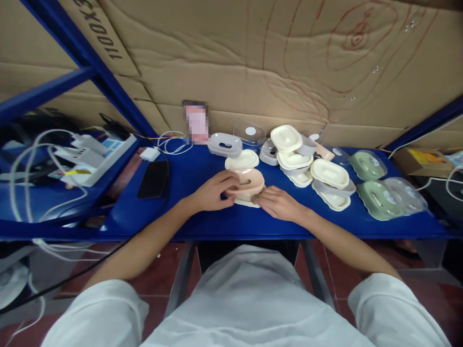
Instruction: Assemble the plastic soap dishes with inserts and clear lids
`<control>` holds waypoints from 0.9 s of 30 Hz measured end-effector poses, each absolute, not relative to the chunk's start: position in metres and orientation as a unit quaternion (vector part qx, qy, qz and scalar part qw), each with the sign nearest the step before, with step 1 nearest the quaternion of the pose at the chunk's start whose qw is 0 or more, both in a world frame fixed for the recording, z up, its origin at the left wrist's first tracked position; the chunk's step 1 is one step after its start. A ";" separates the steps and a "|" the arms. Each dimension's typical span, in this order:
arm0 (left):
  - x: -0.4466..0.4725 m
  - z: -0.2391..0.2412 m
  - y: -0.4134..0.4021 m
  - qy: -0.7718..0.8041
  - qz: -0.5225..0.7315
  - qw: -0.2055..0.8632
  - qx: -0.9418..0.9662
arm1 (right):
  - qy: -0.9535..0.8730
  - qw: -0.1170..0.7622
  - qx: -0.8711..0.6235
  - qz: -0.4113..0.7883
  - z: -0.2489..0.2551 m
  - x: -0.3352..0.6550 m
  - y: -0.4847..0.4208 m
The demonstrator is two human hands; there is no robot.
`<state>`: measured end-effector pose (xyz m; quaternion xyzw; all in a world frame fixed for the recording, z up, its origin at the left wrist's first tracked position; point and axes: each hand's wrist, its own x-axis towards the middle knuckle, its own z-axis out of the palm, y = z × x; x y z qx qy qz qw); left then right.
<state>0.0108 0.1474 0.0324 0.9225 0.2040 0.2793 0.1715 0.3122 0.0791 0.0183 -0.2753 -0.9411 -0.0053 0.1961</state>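
A peach soap dish (249,179) with an oval slot in its top sits on a cream base (247,204) at the front of the blue table. My left hand (217,192) grips the dish's left end, thumb and fingers curled against its wall. At the right end, the bent fingers of my right hand (275,201) press on the lower rim, where dish and base meet. Just behind lies a loose cream tray (242,160), and beyond it a grey dish (224,145). My fingers hide parts of both ends.
Several cream and grey pieces are stacked at right (327,174), beside green dishes (379,200) with clear lids. To the left lie a dark phone (154,179), a white charger (149,153) and a power strip (108,161). Another phone (197,123) leans against the cardboard wall (217,58).
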 end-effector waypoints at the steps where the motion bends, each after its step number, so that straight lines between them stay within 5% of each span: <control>1: 0.016 0.030 0.144 0.193 0.260 0.175 0.930 | -0.941 0.204 -0.270 -0.011 0.016 0.321 0.074; 9: 0.047 0.024 0.129 0.134 0.169 0.174 0.961 | -0.919 0.195 -0.342 -0.014 0.024 0.348 0.057; 19: 0.062 0.018 0.140 0.116 0.207 0.156 0.959 | -0.908 0.146 -0.390 -0.041 0.026 0.339 0.015; 23: 0.059 0.015 0.137 0.122 0.202 0.146 0.961 | -0.908 0.159 -0.386 0.023 0.060 0.341 0.052; 27: 0.056 0.020 0.133 0.133 0.213 0.174 0.952 | -0.848 0.205 -0.487 -0.054 0.092 0.315 0.149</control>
